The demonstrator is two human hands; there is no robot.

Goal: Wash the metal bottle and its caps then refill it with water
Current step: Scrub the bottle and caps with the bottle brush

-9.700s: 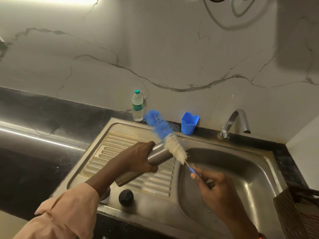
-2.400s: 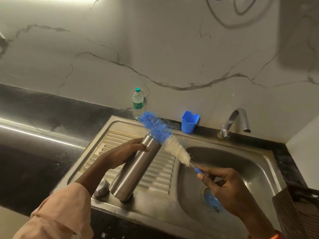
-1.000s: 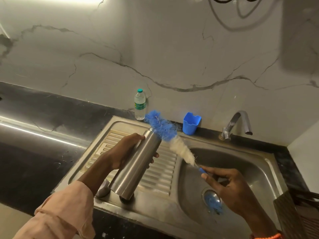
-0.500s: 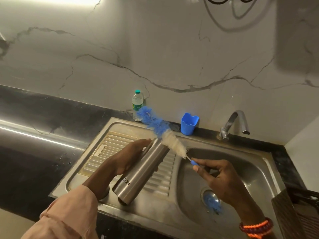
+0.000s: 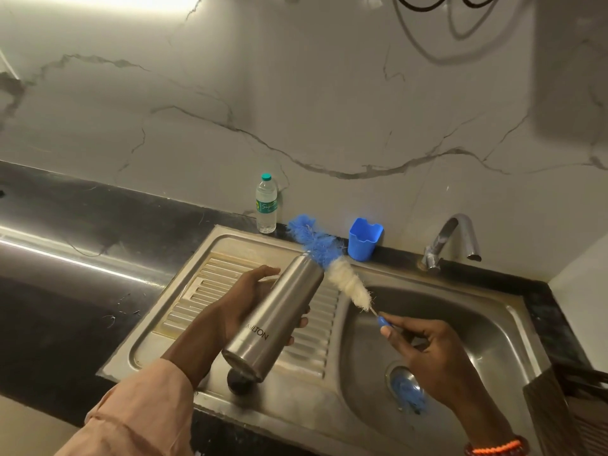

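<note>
Steel bottle (image 5: 274, 315): tilted above the sink drainboard (image 5: 210, 291), gripped by the left hand (image 5: 245, 299). Right hand (image 5: 424, 350) pinches the bottle brush (image 5: 332, 261) handle; bristles lie against the bottle's mouth.

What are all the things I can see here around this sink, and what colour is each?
metal bottle: one, silver, tilted over the drainboard, held by the left hand
bottle brush: one, blue and white bristles, beside the bottle's mouth, handle in the right hand
cap: one, black, on the drainboard under the bottle's base
plastic water bottle: one, clear with green cap, upright by the wall
cup: one, blue, behind the basin
tap: one, chrome, back right of the sink
sink: one, steel, with something blue at its drain
countertop: black
left hand: grips the metal bottle
right hand: pinches the brush handle
</note>
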